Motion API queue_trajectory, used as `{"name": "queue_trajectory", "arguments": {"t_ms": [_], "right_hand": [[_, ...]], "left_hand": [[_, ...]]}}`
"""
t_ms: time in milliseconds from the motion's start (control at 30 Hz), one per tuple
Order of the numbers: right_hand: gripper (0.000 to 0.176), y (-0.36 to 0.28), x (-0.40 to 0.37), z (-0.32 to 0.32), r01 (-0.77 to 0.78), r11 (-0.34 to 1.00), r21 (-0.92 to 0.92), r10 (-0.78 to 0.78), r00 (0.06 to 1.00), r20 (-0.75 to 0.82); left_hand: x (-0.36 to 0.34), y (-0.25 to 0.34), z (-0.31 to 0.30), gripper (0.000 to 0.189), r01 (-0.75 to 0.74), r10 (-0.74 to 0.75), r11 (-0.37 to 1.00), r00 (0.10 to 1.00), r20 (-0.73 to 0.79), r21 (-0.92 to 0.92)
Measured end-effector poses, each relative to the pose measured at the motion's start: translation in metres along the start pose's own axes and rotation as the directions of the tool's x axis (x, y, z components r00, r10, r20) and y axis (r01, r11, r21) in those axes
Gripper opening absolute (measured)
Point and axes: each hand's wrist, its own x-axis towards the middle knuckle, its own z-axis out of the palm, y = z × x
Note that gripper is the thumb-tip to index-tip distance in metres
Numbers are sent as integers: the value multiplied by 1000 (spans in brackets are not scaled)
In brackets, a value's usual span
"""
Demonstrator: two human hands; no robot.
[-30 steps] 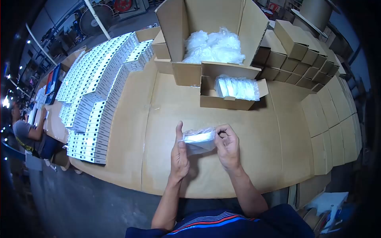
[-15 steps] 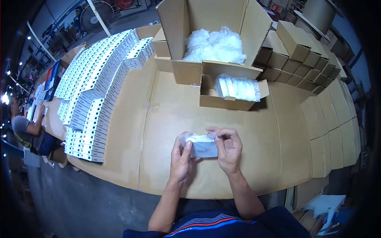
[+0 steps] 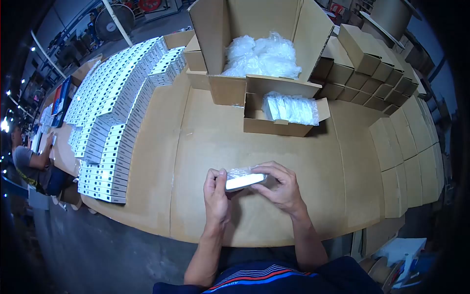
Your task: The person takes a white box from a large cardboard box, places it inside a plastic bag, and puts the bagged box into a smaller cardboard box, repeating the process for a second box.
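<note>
Between my two hands is a small white box in clear plastic wrap (image 3: 245,181), held tilted above the cardboard-covered table. My left hand (image 3: 216,193) grips its left end, thumb on the near side. At the right end, my right hand (image 3: 280,187) pinches it between thumb and fingers. Loose clear film shows along the box's far edge. Beyond my hands stands an open small carton (image 3: 276,128) with a row of similar plastic-wrapped pieces (image 3: 291,109) inside.
A large open carton (image 3: 227,90) holds a heap of clear plastic bags (image 3: 262,56). Stacked white boxes (image 3: 115,112) cover the left side. Brown cartons (image 3: 362,73) are piled at back right, with more cartons (image 3: 406,157) at the right edge. Another person (image 3: 32,159) sits far left.
The wrapped box has been tipped, so its broad face no longer shows and a narrow white side does. My right hand has shifted its grip onto the box's right end.
</note>
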Motion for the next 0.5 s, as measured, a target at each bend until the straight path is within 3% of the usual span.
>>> {"name": "queue_trajectory", "arguments": {"t_ms": [200,300,333,433,467,500], "right_hand": [[33,0,1,-7,-71,996,55,64,990,122],[31,5,3,-8,-54,993,107,42,994,103],[31,4,3,-8,-41,994,102,32,996,84],[33,6,-5,-8,-46,996,77,39,996,83],[32,3,-4,-9,-44,997,60,38,995,92],[32,2,-2,-9,-40,998,46,36,994,104]], "left_hand": [[7,-13,-22,19,-13,14,999,999,30,-42],[-5,20,-7,30,-116,107,991,986,126,68],[-4,20,-11,48,-236,205,962,957,206,139],[1,20,-23,50,-554,297,695,802,518,460],[4,24,-24,43,-548,242,674,798,552,496],[4,25,-23,39,-455,168,745,835,524,487]]}}
